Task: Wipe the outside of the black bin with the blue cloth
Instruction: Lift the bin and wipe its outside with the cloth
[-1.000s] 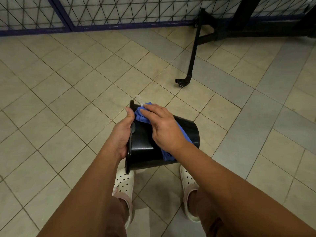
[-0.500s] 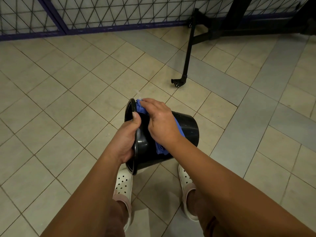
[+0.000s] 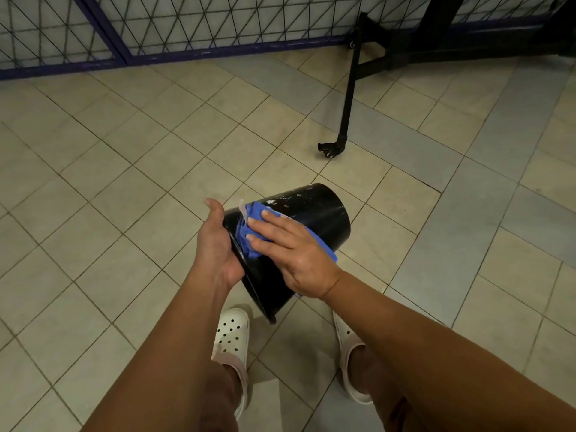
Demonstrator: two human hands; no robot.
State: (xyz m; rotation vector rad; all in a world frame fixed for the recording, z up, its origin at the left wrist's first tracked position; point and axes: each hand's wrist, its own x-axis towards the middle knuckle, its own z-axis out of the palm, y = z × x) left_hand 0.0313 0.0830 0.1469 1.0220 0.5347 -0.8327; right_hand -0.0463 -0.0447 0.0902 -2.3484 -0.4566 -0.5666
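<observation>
The person stands on a tiled floor [image 3: 124, 182] and holds the black bin [image 3: 314, 219] up in the air, above their white clogs [image 3: 232, 332]. The bin lies on its side, tilted, with its mouth turned down towards the person's left and its closed base pointing up and away to the right. The left hand [image 3: 216, 247] sits against the rim at the mouth, palm to the bin and one digit stretched upward. The rest of its fingers are hidden behind the rim, so I cannot tell whether they curl round it.

The right hand [image 3: 293, 254] lies flat on the blue cloth [image 3: 254, 213], fingers straight and spread, pressing it onto the bin's outer wall just beside the rim. The cloth bunches in folds by the fingertips. Pale specks mark the wall further towards the base.

Beyond, a black wheeled frame leg [image 3: 347, 98] stands on the floor near a wire mesh fence [image 3: 187, 23].
</observation>
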